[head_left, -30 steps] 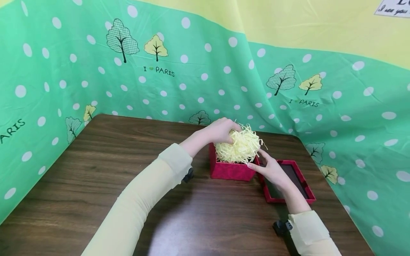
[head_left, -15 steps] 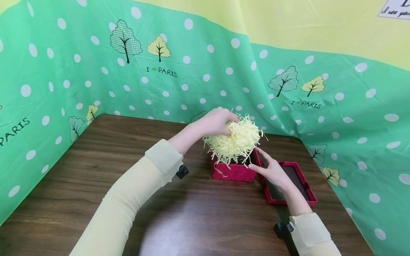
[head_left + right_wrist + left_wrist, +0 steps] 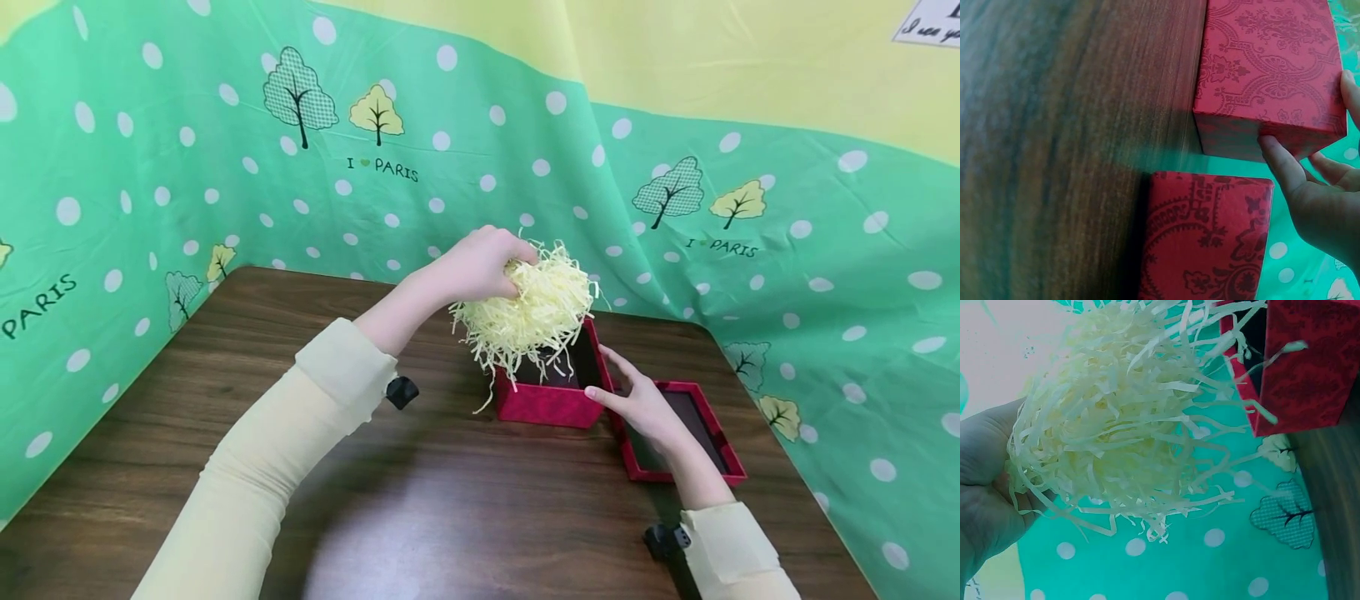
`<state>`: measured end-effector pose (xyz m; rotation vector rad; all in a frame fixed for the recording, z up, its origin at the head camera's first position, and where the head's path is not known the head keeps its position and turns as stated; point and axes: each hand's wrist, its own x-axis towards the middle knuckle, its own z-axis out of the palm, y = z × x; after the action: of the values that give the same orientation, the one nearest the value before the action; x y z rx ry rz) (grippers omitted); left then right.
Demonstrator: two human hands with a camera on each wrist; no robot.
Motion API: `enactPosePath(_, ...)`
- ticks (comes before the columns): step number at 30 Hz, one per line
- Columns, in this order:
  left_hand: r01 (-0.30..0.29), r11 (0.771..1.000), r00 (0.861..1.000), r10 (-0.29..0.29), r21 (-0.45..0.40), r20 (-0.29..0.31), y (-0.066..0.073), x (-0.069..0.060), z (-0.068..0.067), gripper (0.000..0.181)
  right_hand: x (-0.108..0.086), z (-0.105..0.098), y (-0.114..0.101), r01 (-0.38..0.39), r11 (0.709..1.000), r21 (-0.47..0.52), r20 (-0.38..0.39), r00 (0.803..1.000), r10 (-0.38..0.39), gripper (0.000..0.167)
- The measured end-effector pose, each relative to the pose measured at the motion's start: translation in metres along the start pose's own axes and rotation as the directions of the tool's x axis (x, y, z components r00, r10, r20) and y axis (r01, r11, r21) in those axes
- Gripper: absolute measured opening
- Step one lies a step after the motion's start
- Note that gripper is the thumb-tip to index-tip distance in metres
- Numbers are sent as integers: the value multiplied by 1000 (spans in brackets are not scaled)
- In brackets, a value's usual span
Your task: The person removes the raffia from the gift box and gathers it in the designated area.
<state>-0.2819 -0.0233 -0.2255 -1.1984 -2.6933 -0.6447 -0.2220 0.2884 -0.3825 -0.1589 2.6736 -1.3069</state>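
In the head view my left hand [image 3: 483,265] grips a big tuft of pale yellow shredded paper [image 3: 536,308] above the red box [image 3: 551,404]. Loose strands dangle over the box's left rim. The left wrist view shows the shredded paper [image 3: 1110,425] bunched against the palm, hiding most of the fingertips. My right hand [image 3: 641,407] holds the box at its front right corner, thumb by the front rim and fingers along the right wall. In the right wrist view, a finger presses the side of the patterned box [image 3: 1266,62]. Something dark shows inside; strands partly cover it.
The red box lid [image 3: 693,425] lies upturned on the brown wooden table [image 3: 450,517], right beside the box. A green dotted curtain [image 3: 450,167] hangs behind the table and along its sides.
My left hand has lifted the shredded paper out of the box, moving up and left, so the dark interior shows. My right hand stays at the box's corner.
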Motion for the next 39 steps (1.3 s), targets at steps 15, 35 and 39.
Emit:
enactPosePath(15,56,998,998,-56,2,-17,-11,-34,-32,43,-2,1,-1,3,1000,-10,-7,1000,-3,85)
enactPosePath(35,147,986,989,-150,83,19,-66,-83,-54,45,-3,2,1,10,1000,2,-4,1000,-10,86)
enactPosePath(39,170,980,984,-175,103,37,-80,-92,-56,45,-4,1,1,12,1000,2,-4,1000,-12,87)
